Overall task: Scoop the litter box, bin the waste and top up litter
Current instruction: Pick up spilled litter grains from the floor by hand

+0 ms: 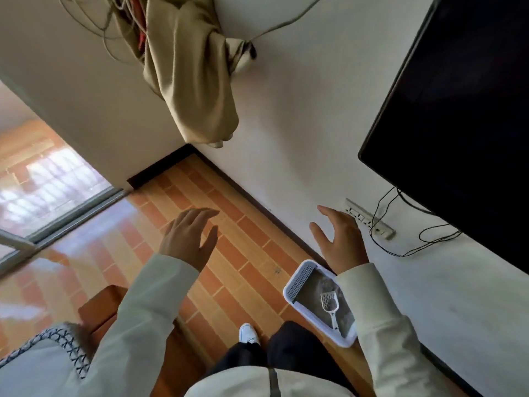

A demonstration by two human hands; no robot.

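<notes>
A person looks down at a brick-patterned tile floor [229, 253]. Both hands are raised in mid-frame with fingers spread, holding nothing: the left hand [190, 234] at centre left, the right hand [340, 239] at centre right. At lower right, beside the white wall, sits a white litter box [296, 285] of grey litter with a white slotted scoop [330, 308] lying inside. A dark television [458, 110] fills the upper right.

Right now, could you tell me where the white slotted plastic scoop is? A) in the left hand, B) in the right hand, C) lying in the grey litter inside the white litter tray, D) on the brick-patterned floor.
C: the white slotted plastic scoop lies on the litter inside the white litter tray, and both hands are empty.
</notes>
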